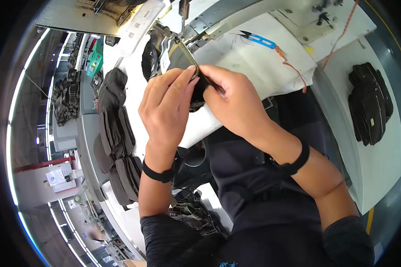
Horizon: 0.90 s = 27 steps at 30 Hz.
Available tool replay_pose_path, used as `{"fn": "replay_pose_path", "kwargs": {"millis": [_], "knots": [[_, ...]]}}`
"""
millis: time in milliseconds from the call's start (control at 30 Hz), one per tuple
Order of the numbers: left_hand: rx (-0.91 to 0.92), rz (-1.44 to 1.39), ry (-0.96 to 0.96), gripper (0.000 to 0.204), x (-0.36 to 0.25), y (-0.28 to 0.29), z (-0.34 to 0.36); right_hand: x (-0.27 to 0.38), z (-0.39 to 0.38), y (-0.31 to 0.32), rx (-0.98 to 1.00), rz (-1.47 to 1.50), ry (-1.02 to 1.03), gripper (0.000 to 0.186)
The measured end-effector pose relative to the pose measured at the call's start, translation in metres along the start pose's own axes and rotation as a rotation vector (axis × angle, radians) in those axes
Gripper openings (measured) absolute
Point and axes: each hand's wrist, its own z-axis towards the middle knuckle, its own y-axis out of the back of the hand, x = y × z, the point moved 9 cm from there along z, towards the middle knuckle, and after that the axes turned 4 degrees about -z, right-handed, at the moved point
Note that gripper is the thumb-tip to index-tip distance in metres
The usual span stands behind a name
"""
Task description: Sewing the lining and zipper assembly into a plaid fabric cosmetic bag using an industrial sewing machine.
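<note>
Head cam: L fingers (177, 85) pinched on olive strip (188, 55); R fingers (217, 74) touching it, grip unclear.

Blue snips (260, 40) on a white worktable (249, 66), dark fabric pieces (370, 107) on a pale side table (365, 178).

White strip lights (9, 147), grey floor (387, 51)

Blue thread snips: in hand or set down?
Set down: the blue snips lie on the white surface, apart from the left hand and right hand at the olive strip.
</note>
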Motion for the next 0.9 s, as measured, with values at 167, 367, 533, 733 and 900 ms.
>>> {"fn": "replay_pose_path", "kwargs": {"millis": [167, 367, 533, 733, 900], "knots": [[-0.02, -0.111, 0.059, 0.031, 0.009, 0.003, 0.004, -0.003, 0.004, -0.004, 0.007, 0.528, -0.057, 0.036], [-0.002, -0.143, -0.039, 0.034, 0.009, 0.007, 0.008, -0.006, 0.003, -0.007, 0.056, 0.62, -0.164, 0.041], [-0.003, -0.231, -0.006, 0.035, 0.018, 0.0, 0.01, -0.015, 0.01, -0.004, 0.073, 0.616, -0.171, 0.042], [0.001, -0.171, -0.028, 0.035, 0.034, -0.004, 0.016, -0.011, 0.032, -0.011, 0.095, 0.666, -0.159, 0.04], [-0.033, -0.172, -0.076, 0.033, 0.05, -0.007, 0.02, -0.009, 0.045, -0.016, 0.012, 0.758, -0.157, 0.039]]}}
